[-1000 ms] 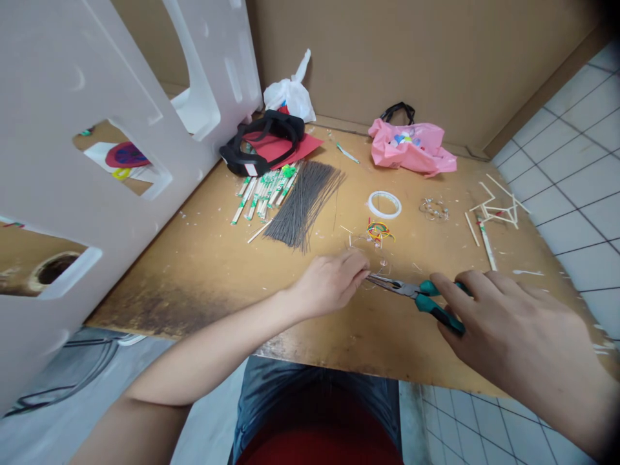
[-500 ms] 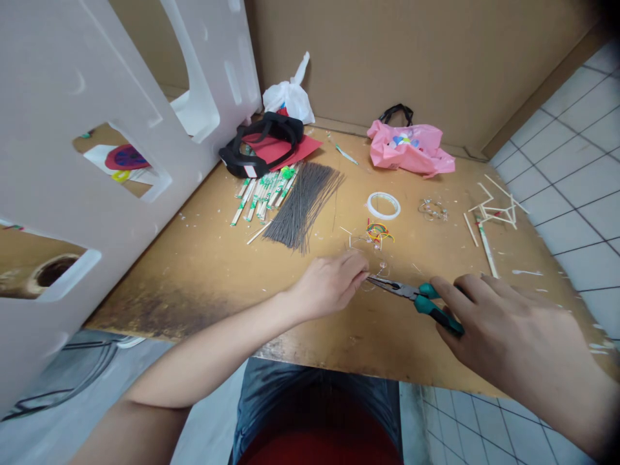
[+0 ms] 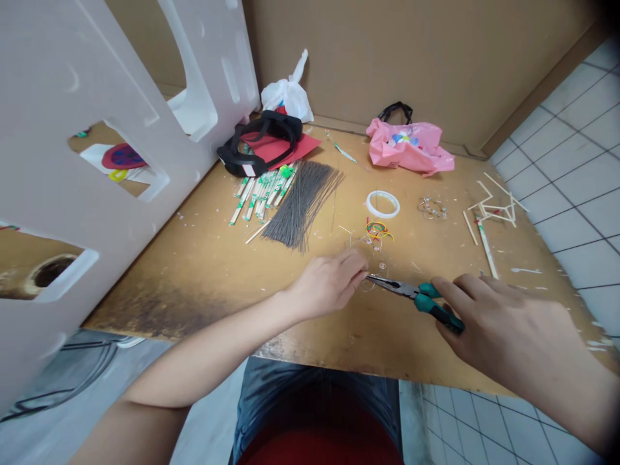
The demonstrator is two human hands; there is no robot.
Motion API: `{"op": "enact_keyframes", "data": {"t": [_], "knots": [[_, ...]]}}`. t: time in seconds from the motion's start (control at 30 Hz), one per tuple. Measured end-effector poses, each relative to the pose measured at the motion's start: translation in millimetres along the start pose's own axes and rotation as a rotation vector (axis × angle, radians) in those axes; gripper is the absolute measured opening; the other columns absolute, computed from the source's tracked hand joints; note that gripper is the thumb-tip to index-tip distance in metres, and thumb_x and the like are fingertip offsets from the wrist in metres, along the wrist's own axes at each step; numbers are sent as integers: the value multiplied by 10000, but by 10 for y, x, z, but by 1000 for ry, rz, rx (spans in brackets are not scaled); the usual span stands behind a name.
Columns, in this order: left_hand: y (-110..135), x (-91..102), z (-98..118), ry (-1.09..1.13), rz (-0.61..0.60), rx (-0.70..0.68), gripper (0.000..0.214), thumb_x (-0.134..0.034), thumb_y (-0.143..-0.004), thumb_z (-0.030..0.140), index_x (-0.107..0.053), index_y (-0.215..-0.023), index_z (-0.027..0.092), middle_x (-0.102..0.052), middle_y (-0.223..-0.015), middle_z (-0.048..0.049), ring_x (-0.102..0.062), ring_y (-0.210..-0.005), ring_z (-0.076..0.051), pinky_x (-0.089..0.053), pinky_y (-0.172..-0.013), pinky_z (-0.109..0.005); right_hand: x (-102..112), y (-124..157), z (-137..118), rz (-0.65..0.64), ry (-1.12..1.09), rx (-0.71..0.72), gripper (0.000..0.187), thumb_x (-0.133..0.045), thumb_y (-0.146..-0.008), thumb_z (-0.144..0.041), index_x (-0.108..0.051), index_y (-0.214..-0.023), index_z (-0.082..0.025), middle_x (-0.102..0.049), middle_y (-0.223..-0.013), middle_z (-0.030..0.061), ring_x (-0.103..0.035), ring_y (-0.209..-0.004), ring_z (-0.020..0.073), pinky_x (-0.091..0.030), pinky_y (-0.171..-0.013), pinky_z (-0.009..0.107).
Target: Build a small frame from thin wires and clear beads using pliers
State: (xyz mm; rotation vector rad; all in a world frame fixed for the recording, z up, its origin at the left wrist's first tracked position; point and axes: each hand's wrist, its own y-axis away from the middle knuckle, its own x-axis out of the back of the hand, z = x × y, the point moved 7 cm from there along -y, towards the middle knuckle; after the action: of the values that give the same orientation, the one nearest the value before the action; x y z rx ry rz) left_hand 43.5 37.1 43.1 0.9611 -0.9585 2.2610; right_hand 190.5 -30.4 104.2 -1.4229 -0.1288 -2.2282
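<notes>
My right hand [image 3: 498, 323] is closed around the green and black handles of long-nose pliers [image 3: 416, 294]. The pliers' tips reach my left hand [image 3: 336, 281], whose fingers are pinched together at the jaws. Thin wire [image 3: 372, 284] with small clear beads loops out beside the left fingertips and partly behind the jaws; the pinched end is hidden by the fingers. Just beyond lie coloured rubber bands [image 3: 378, 230] and more bent wire. A roll of white tape [image 3: 382, 204] sits farther back.
Left of centre lie dark wires [image 3: 303, 203], wrapped chopsticks [image 3: 261, 194] and a black headset [image 3: 261, 145] on red paper. A pink bag [image 3: 409, 147] and white bag [image 3: 288, 97] stand at the back. Joined sticks [image 3: 496, 210] lie right; a white plastic panel [image 3: 121, 148] rises left.
Almost nothing differs. Both hands and the pliers hold the same place, and the view has shifted very slightly.
</notes>
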Motion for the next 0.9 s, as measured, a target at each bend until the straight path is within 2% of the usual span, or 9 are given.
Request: {"op": "enact_keyframes", "data": {"t": [0.17,0.4,0.63,0.9], "knots": [[1,10,-25,-3,22,2,159,-343,-912,222,-473,-839,165,-548,-741,-16,-504,-636,-118,-353,-557,-230,-18,-15,11,-21,30,-26,222,-441,-789,-367,-600,-791,-213,-542,-615,39,-468,-540,171,-113,-481,295],[13,21,-24,32,39,-2,155,-338,-911,224,-470,-846,173,-542,-741,-12,-495,-637,-117,-361,-565,-230,-23,0,27,-31,-16,-41,230,-450,-785,-360,-617,-856,-219,-577,-658,43,-475,-552,171,-130,-482,291],[11,25,-16,34,43,-5,167,-335,-914,232,-471,-837,173,-541,-737,-14,-493,-632,-117,-362,-563,-231,-64,19,54,-63,-66,-46,198,-469,-748,-365,-595,-803,-224,-568,-631,29,-471,-513,161,-122,-487,286],[14,21,-34,35,51,5,162,-344,-910,231,-476,-835,175,-544,-735,-11,-493,-629,-114,-360,-563,-229,-52,-3,27,-43,-51,-15,191,-458,-778,-341,-593,-762,-208,-547,-596,25,-470,-509,153,-141,-490,289]]}}
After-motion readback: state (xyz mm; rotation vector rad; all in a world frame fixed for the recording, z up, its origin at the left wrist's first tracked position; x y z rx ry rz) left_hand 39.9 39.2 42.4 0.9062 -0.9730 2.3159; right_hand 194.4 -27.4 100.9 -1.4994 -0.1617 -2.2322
